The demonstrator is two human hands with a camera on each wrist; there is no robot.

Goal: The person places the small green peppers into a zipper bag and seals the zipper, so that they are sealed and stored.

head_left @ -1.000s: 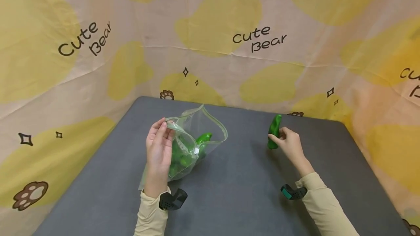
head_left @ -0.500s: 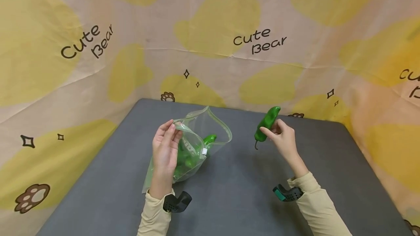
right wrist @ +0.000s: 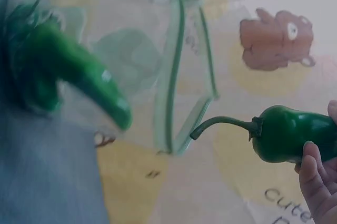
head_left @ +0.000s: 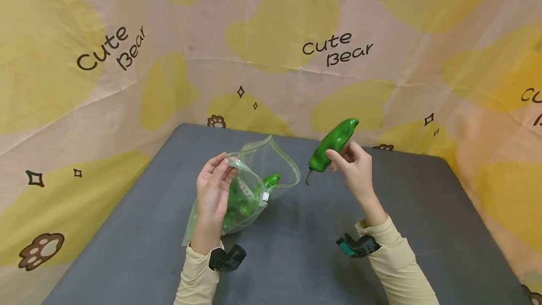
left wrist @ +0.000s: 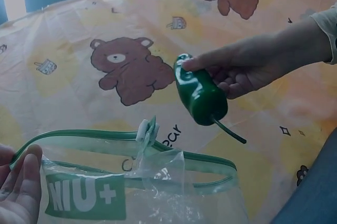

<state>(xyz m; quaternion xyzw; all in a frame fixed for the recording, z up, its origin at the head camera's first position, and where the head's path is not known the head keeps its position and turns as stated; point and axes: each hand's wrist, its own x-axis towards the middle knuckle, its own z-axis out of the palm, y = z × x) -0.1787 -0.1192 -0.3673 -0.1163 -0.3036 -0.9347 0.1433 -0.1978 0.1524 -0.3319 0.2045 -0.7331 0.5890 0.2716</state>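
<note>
My left hand (head_left: 213, 196) pinches the rim of a clear zip bag (head_left: 254, 152) with a green-edged mouth and a white slider. The bag's mouth gapes towards the right. Inside it lie several green peppers, one long pepper (right wrist: 84, 71) pointing at the opening. My right hand (head_left: 355, 168) holds another green pepper (head_left: 332, 144) between thumb and fingers, above the table. That pepper tilts, its stem pointing down and left to the bag's mouth, apart from the bag in the head view. In the left wrist view the bag's printed label (left wrist: 87, 197) shows.
A grey table (head_left: 296, 258) carries the bag. Behind and beside it hangs a patterned cloth (head_left: 271, 36) with bears and lettering. Each wrist wears a dark strapped device, the left one (head_left: 227, 258) close to the bag's lower end.
My right hand has lifted the pepper and brought it left, nearer the bag. The pepper has turned from upright to tilted, stem now showing. My left hand and the bag shifted slightly right.
</note>
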